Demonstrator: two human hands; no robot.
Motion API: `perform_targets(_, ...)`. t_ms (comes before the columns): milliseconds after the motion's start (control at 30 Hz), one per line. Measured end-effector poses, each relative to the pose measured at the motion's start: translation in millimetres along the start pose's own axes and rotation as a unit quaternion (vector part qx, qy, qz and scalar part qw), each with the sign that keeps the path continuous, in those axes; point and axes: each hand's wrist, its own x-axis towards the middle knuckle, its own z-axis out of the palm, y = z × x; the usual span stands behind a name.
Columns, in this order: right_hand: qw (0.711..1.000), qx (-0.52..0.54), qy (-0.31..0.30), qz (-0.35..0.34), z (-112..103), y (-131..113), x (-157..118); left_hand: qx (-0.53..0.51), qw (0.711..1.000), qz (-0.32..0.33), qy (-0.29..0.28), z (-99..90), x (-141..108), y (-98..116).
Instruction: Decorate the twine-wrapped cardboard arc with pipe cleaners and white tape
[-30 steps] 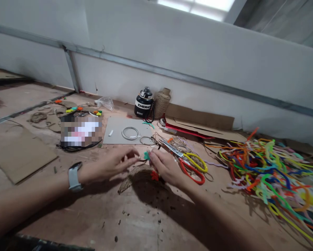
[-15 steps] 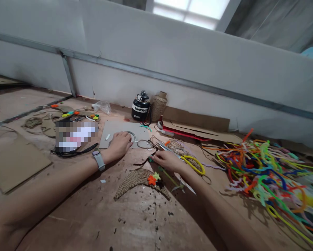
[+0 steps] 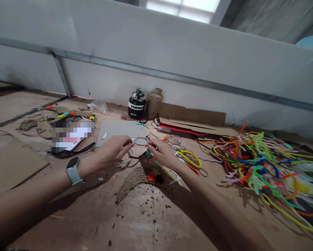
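Note:
Between my two hands is a thin ring (image 3: 140,141), raised a little over the table. My left hand (image 3: 118,146) pinches its left side, and my right hand (image 3: 160,150) pinches its right side. A dark strip with a green piece (image 3: 148,154) hangs below my right fingers. Nearer to me lies a crescent of coiled twine (image 3: 131,181), with an orange flower (image 3: 151,177) on its right part. A green stem-like strip (image 3: 166,171) lies under my right wrist.
A grey board (image 3: 106,129) lies behind my left hand. Farther back stand a black bottle (image 3: 136,108) and a twine spool (image 3: 154,103). Colourful pipe cleaners (image 3: 261,170) are heaped at the right. A yellow loop (image 3: 190,158) lies beside my right hand; brown cardboard (image 3: 15,160) is at the left.
My left hand has left the grey board and come up to the ring's left side. The ring is now raised between both hands. The view has shifted slightly.

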Motion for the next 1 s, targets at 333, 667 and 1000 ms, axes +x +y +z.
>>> perform_targets(333,0.997,-0.039,-0.058,-0.018,-3,-9,-4,0.123,0.978,0.017,-0.168,-0.5,-21,-4)
perform_targets(667,0.937,-0.135,-0.265,-0.182,-7,-46,-26,0.09,0.979,0.008,-0.183,-14.4,-35,3)
perform_targets(1000,0.945,-0.216,-0.21,-0.128,11,-60,-32,0.117,0.983,0.007,-0.139,1.4,-43,1)
